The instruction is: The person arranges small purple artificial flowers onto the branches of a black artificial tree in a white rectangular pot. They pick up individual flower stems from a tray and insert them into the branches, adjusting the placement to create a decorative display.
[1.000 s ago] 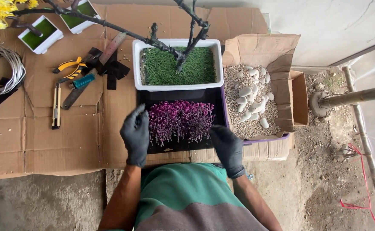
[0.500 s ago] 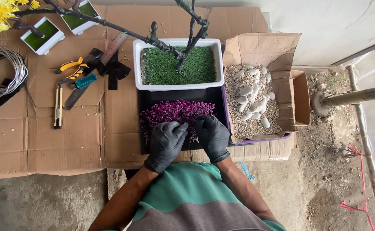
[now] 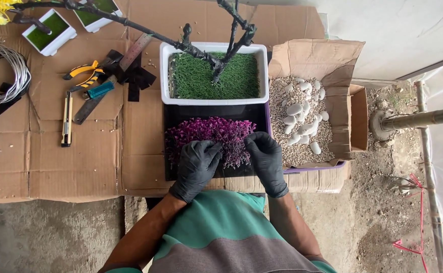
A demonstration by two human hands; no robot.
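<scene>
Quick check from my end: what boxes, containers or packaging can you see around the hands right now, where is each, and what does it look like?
Cardboard box: right of the hands, brown, flaps open, holding gravel and white pebbles.
White planter: above the black tray, rectangular, filled with green turf.
Black tray: under both gloved hands, holding purple foliage.
Two small white planters: top left, green inside.
No labels, signs or screens.

Flattened cardboard (image 3: 80, 162) covers the bench; on it lie a wire coil (image 3: 1, 71), yellow-handled pliers (image 3: 82, 73), a steel ruler (image 3: 135, 50) and a utility knife (image 3: 67, 119). A cardboard box (image 3: 333, 71) holds gravel with white pebbles (image 3: 300, 119)
</scene>
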